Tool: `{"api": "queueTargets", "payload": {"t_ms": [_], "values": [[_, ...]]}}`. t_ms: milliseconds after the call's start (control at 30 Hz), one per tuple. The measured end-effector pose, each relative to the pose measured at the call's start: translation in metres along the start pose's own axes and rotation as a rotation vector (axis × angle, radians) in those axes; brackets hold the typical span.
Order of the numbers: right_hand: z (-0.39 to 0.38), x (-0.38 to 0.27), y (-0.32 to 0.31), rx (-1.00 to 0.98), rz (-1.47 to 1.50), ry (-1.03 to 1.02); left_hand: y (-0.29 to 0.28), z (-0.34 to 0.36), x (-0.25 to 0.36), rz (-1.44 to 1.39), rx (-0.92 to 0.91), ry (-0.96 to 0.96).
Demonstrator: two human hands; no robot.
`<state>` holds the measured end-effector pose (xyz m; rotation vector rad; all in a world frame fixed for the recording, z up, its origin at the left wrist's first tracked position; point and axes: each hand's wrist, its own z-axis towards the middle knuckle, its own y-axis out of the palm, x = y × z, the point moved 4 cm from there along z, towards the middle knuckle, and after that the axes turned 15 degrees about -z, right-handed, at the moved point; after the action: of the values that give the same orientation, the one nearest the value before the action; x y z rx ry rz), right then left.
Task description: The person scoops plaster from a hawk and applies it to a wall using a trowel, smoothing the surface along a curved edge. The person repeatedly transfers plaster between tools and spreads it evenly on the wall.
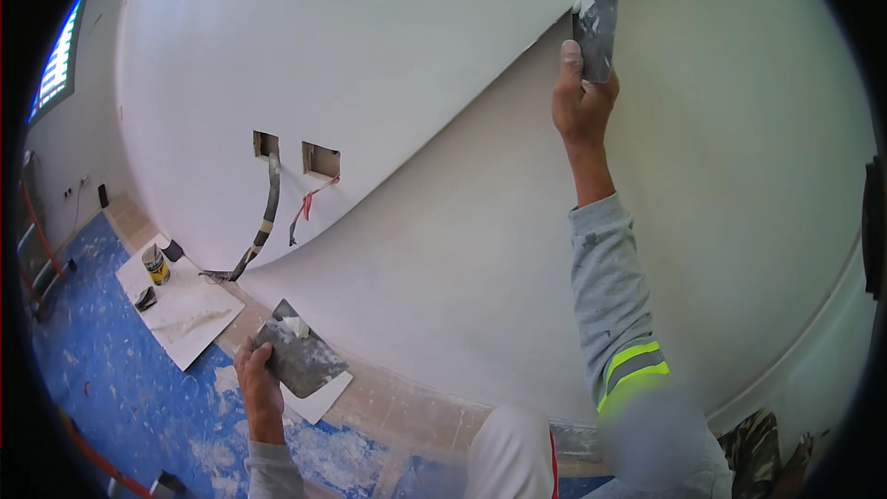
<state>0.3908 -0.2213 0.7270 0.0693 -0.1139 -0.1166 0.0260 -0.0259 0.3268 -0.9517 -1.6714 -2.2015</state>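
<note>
My right hand (584, 106) reaches up and grips a flat grey filling knife (599, 28), with the thumb pressed on its face. White filler (588, 6) clings to the blade near its left edge, which lies at the slanting corner edge (490, 90) between two white wall faces. Low on the left, my left hand (259, 379) holds a second, wider grey metal blade (303, 356) by its left side, thumb on top. A lump of white filler (296, 325) sits on that blade, and its surface is smeared white.
Two square wall openings (321, 161) have a taped dark cable (268, 222) and red wires (306, 207) hanging out. A white board (199, 323) on the blue floor covering (111, 360) carries a can (155, 264) and small dark items. Camouflage-patterned cloth (753, 448) shows lower right.
</note>
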Motion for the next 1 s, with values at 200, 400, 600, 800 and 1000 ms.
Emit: {"api": "queueTargets", "payload": {"t_ms": [200, 400, 600, 800, 1000], "values": [[-0.006, -0.004, 0.008, -0.020, 0.011, 0.000, -0.003, 0.002, 0.000, 0.014, 0.013, 0.015], [-0.014, -0.013, 0.009, -0.017, -0.034, -0.002, 0.006, -0.002, 0.004, 0.021, 0.015, 0.025], [-0.022, -0.020, 0.012, -0.014, -0.047, -0.017, 0.006, -0.001, 0.006, 0.015, -0.017, 0.039], [-0.030, -0.023, 0.015, 0.003, -0.067, 0.011, 0.008, -0.001, 0.006, 0.012, 0.029, 0.034], [-0.037, -0.030, 0.018, 0.027, -0.130, -0.069, 0.010, -0.002, 0.007, 0.011, 0.007, 0.020]]}}
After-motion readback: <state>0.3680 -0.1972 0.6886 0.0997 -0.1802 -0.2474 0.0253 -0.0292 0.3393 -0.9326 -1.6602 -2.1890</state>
